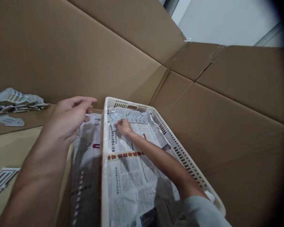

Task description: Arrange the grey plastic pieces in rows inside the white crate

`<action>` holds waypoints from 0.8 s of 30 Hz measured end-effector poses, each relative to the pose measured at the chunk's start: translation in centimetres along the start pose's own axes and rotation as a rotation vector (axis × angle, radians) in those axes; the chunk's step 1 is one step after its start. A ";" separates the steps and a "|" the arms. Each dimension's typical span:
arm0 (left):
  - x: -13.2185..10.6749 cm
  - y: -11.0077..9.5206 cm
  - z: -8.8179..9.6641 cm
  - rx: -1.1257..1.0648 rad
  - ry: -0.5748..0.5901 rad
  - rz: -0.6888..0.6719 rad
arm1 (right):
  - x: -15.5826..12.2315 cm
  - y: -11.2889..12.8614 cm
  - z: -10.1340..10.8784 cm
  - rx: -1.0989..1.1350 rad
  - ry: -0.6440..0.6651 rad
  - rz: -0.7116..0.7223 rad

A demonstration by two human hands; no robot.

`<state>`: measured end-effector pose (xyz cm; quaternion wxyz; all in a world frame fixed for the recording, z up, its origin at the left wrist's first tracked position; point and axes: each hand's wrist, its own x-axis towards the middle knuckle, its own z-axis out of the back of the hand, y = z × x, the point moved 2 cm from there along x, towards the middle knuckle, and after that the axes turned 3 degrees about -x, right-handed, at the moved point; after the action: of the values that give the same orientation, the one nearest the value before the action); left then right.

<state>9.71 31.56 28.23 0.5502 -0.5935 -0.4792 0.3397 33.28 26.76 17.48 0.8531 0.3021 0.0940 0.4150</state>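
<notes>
Left hand [69, 116] loosely curled, grip unclear — right hand [123, 127] pinching a small piece [113, 121] (thin, pale grey-white).

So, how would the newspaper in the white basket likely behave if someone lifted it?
The newspaper would probably feel floppy and light, since it looks thin and wrinkled. It may crumple if pushed, as its edge already bends up along the white basket's side. The small pieces lying on it would likely slide.

Basket [104, 176] off-white; newspaper [123, 179] grey-white, black print, red-on-yellow band [125, 155]; small pieces [138, 119] pale bluish; cardboard [241, 145] brown.
</notes>
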 end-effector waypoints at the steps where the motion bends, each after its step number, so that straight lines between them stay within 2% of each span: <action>1: 0.0 -0.1 0.0 -0.011 0.000 0.023 | 0.3 0.0 -0.7 -0.004 0.006 -0.018; 4: -0.3 -0.5 -0.4 -0.055 0.016 0.066 | 0.8 0.6 -2.0 -0.025 0.039 -0.039; 7: -0.7 -0.8 -0.8 -0.062 0.022 0.107 | 0.9 0.9 -2.2 -0.037 0.054 -0.041; 14: -0.7 -0.8 -1.0 -0.039 0.009 0.099 | -0.6 1.3 -1.1 -0.155 0.179 0.224; 21: -0.7 -0.8 -1.3 -0.044 0.017 0.085 | -0.5 1.0 -0.9 -0.198 0.276 0.339; 24: -0.8 -0.9 -1.4 -0.027 0.012 0.101 | -0.2 0.7 -1.2 -0.190 0.270 0.355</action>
<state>10.55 30.26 29.24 0.5270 -0.6266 -0.4497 0.3569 32.20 27.42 16.90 0.7711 0.1738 0.1132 0.6019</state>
